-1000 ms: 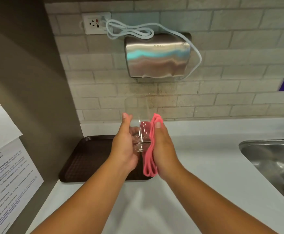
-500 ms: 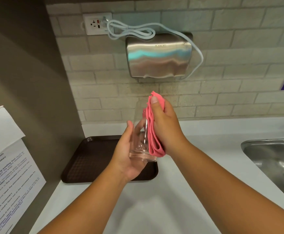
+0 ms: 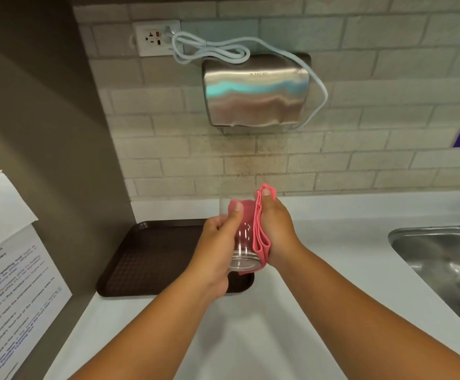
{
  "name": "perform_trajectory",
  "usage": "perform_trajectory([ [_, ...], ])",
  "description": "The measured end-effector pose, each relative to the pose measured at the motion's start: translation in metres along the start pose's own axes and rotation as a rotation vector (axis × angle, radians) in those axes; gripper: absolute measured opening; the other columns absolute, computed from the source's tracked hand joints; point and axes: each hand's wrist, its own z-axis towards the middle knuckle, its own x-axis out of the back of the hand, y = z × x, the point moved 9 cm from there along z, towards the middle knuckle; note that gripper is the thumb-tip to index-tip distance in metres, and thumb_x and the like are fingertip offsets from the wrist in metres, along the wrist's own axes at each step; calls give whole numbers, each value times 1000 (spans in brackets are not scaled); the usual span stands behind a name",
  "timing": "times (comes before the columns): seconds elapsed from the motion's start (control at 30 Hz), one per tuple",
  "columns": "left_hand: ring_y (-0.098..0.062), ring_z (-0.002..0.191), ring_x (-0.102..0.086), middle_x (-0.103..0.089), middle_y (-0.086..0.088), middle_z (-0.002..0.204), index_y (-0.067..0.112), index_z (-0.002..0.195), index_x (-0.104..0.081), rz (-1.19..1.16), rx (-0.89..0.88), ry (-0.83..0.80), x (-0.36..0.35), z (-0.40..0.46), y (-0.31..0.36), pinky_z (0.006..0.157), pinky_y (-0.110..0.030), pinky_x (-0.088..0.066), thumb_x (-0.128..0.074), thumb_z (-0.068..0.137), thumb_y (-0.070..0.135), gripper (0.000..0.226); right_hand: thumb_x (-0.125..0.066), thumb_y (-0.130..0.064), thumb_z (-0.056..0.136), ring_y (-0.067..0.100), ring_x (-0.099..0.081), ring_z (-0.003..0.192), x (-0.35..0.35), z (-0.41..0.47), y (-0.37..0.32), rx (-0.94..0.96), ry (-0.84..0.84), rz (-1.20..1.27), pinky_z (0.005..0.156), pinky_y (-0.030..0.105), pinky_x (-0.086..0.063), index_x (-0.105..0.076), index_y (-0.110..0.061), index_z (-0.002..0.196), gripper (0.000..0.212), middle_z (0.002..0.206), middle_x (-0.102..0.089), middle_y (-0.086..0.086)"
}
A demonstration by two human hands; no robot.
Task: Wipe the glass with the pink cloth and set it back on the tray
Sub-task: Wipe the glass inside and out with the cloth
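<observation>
Clear glass [image 3: 238, 226] held in the air above the near right corner of the brown tray [image 3: 152, 256], mouth up and tilted slightly away from the camera, base toward the viewer. Left hand [image 3: 217, 250] is wrapped round its left side, thumb lying across the front wall, fingers closed on the glass. Right hand [image 3: 276, 229] presses the folded pink cloth [image 3: 261, 237] flat against the right side of the glass, thumb tip at the cloth's top edge; the cloth is pinched between palm and glass, and pink shows through the wall. Cloth's lower fold hangs just beside the glass base.

Tray sits on the white counter [image 3: 332, 270], its left edge close to the dark side wall [image 3: 45, 133], back edge near the backsplash. Tray surface bare where visible; right near corner hidden behind the hands.

Counter open between tray and steel sink [image 3: 442, 259], whose rim starts well to the right of the hands. Near counter strip under the forearms is also free.

Steel hand dryer [image 3: 256, 94] on the tiled wall above the glass, well apart from it. Printed notice [image 3: 12, 283] on the left wall.
</observation>
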Motion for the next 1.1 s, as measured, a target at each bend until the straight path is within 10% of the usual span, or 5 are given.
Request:
perform_trajectory([
  [0.13, -24, 82, -82, -83, -8, 93, 8, 130, -72, -60, 4, 14, 8, 7, 7, 68, -35, -63, -64, 100, 57, 58, -40, -60, 106, 28, -77, 110, -10, -25, 8, 64, -59, -7, 102, 51, -58, -67, -31, 129, 46, 121, -79, 10],
  [0.33, -23, 114, -80, -85, -8, 117, 18, 125, -77, 45, -84, 52, 12, 8, 14, 106, -43, -59, -53, 109, 51, 44, -53, -58, 102, 14, -42, 150, -32, -58, -9, 359, -81, -365, 113, 26, -37, 9, -38, 168, 92, 168, -32, -6],
  [0.63, -27, 75, -78, -81, -14, 95, 12, 122, -78, -146, 84, -129, 0, 0, -10, 62, -38, -62, -41, 107, 62, 64, -40, -73, 100, 22, -78, 104, 1, -21, -37, 150, -17, 18, 100, 51, -60, -51, -43, 140, 52, 125, -75, 7],
  [0.83, -38, 92, -75, -76, -23, 109, 4, 139, -70, -275, 257, -136, -12, -1, -15, 71, -44, -66, -49, 103, 66, 75, -37, -68, 104, 31, -77, 80, 18, -5, -21, -49, 32, 182, 79, 42, -62, -74, -7, 120, 73, 84, -81, 13],
  [1.1, -31, 76, -77, -78, -14, 90, 12, 87, -82, 38, 143, -136, -21, 0, 7, 90, -53, -62, -65, 92, 71, 62, -40, -74, 99, 48, -78, 100, 23, 2, 14, -131, 49, 333, 96, 65, -59, -68, -3, 127, 82, 109, -78, 31],
])
